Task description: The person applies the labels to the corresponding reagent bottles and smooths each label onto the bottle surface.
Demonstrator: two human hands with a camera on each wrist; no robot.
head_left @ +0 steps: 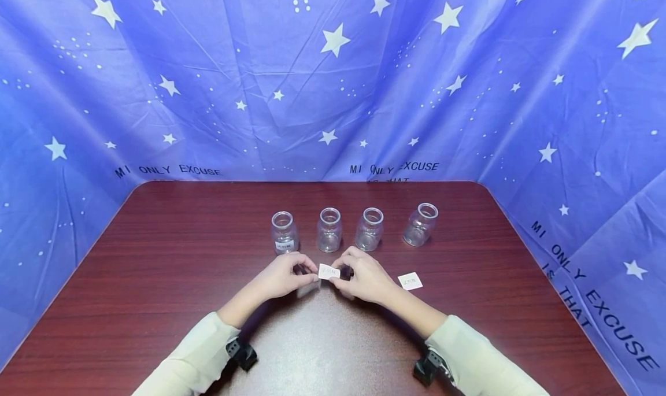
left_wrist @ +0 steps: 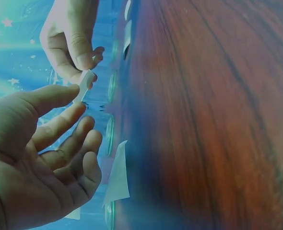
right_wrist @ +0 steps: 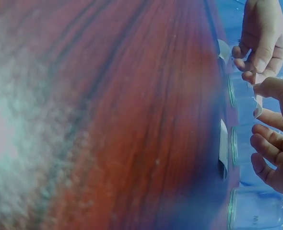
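A small white paper label (head_left: 329, 271) with handwriting on it is held up between both hands. Thumb and forefinger of my left hand (head_left: 285, 276) pinch its left edge, while my right hand (head_left: 368, 276) pinches the right edge. In the left wrist view the label (left_wrist: 86, 86) appears nearly edge-on, the other left fingers loosely bent below it. The right wrist view shows its lower end curling slightly. Just beyond the hands stands a glass jar (head_left: 329, 231) with no label; to its left, another jar (head_left: 284, 228) bears a white label on its front.
Two more open glass jars (head_left: 369, 229) continue the row to the right, the rightmost one (head_left: 420, 225) set further off. A second written label (head_left: 410, 281) lies right of my right hand. Another white paper (left_wrist: 118, 177) lies near my left hand. A blue starred curtain (head_left: 333, 84) surrounds the brown table (head_left: 208, 211).
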